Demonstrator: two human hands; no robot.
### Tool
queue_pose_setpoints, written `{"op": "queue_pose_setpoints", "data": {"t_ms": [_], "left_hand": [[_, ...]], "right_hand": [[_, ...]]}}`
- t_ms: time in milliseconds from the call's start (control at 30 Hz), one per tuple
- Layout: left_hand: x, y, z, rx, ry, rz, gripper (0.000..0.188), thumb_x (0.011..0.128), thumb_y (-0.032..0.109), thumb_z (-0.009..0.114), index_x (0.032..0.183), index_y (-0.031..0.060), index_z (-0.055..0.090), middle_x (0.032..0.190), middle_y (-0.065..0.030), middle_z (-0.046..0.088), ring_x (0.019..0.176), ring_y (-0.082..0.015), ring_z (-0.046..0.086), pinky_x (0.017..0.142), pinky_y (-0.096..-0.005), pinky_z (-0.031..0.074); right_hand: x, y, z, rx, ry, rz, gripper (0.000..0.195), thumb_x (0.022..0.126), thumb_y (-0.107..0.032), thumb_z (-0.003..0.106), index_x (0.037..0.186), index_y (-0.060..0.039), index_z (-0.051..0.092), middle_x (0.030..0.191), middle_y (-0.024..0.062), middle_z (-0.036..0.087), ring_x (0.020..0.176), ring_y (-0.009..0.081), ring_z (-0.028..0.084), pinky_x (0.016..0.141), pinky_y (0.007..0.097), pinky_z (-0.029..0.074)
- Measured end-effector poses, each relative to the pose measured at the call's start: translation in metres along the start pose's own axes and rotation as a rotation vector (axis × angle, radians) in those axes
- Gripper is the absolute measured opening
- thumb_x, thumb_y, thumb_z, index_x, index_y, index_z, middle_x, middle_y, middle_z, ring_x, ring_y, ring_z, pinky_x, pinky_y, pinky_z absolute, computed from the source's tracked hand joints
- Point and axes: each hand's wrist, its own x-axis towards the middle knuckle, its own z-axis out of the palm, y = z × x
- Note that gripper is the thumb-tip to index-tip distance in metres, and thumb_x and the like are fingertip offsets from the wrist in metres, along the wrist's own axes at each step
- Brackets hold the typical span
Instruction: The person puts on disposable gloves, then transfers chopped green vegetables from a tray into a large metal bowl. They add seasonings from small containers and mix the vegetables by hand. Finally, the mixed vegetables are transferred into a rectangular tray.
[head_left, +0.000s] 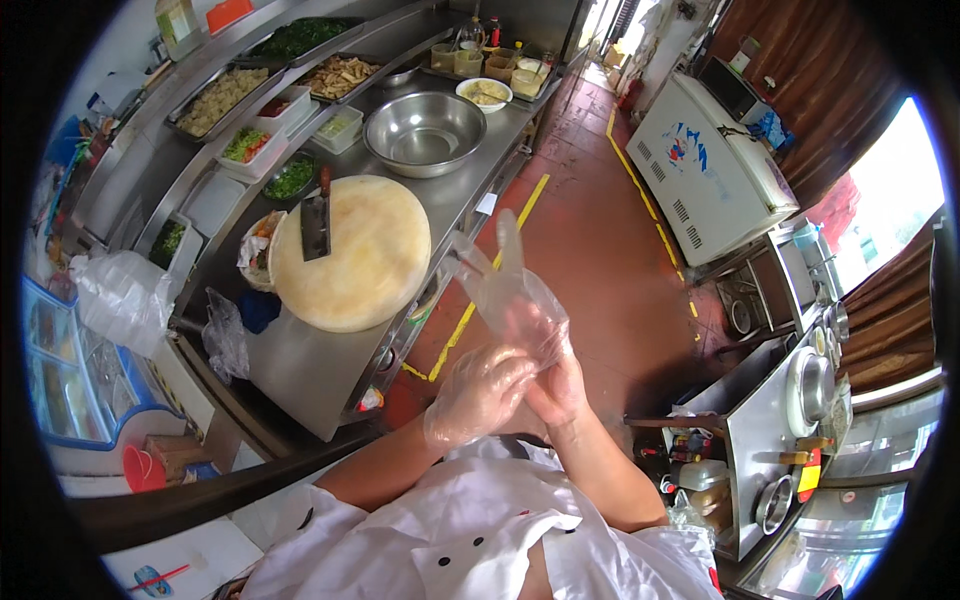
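Note:
My left hand (476, 394) wears a clear disposable plastic glove. Its fingers pinch a second clear plastic glove (517, 292) near the cuff. Part of my right hand (559, 390) is inside that second glove, whose loose finger tips stand up limp beyond it. How the right fingers lie is blurred by the film. Both hands are in front of my white jacket, over the floor beside the steel counter (292, 375). A round chopping block (360, 262) rests on the counter to the left, with a cleaver (316, 225) lying flat on it, its wooden handle pointing away.
Beyond the block stand a large steel bowl (425, 135), a white bowl (484, 94) and a tub of chopped greens (291, 178). Trays of food (221, 101) line the raised shelf. A chest freezer (705, 165) and another steel counter (757, 457) are at right.

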Motion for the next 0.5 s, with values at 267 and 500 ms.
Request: {"op": "queue_pose_setpoints", "data": {"t_ms": [267,500], "left_hand": [[0.012,-0.048,-0.030,-0.230,-0.038,-0.180,0.016,0.090,-0.001,0.067,0.105,0.0021,0.062,0.088,-0.0164,0.068,0.081,-0.0395,0.066,0.071,-0.0451,0.052],[0.017,-0.062,-0.046,-0.323,-0.115,-0.336,0.012,0.093,0.002,0.066,0.104,0.0014,0.061,0.089,-0.0168,0.069,0.083,-0.0389,0.068,0.072,-0.0426,0.052]], "right_hand": [[0.061,0.025,0.039,-0.014,-0.207,0.025,0.068,0.103,-0.058,0.049,0.154,-0.0126,0.044,0.166,0.0109,0.032,0.154,0.0335,0.026,0.124,0.0521,0.028],[0.109,0.041,0.033,-0.024,-0.182,0.049,0.086,0.097,-0.074,0.043,0.159,-0.0154,0.034,0.165,0.0082,0.031,0.152,0.0343,0.029,0.126,0.0547,0.023]]}}
